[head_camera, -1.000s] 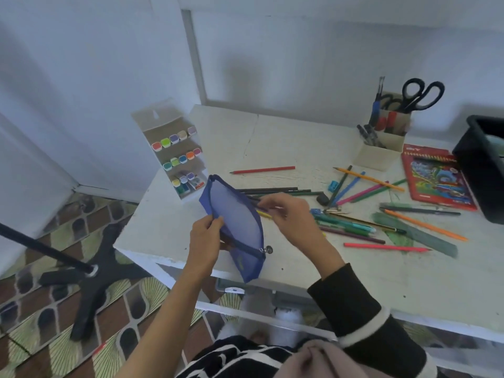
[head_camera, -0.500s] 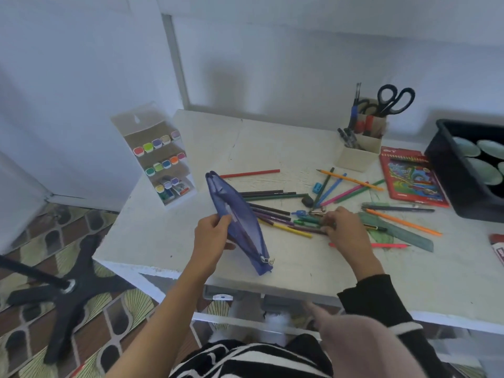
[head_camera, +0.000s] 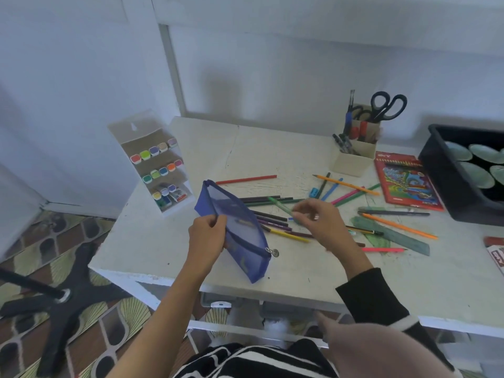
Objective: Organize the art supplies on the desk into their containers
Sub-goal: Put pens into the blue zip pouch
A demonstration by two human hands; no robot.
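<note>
Early stage, by my reading: left hand (head_camera: 208,236) grips the rim of the pouch (head_camera: 237,233), held tilted over the desk (head_camera: 163,252). Right hand (head_camera: 320,225), just right of the pouch, pinches a green pencil (head_camera: 281,206). Most pencils (head_camera: 261,199) lie loose right of the pouch. The desk's near edge runs just below the pouch, with open surface left of it, so room to work.

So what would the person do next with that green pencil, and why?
Probably tip the green pencil leftward and slide it into the blue mesh pouch. The right hand pinches it just beside the pouch, the left hand grips the pouch's upper edge, and its zipper pull sits at the near end.
</note>
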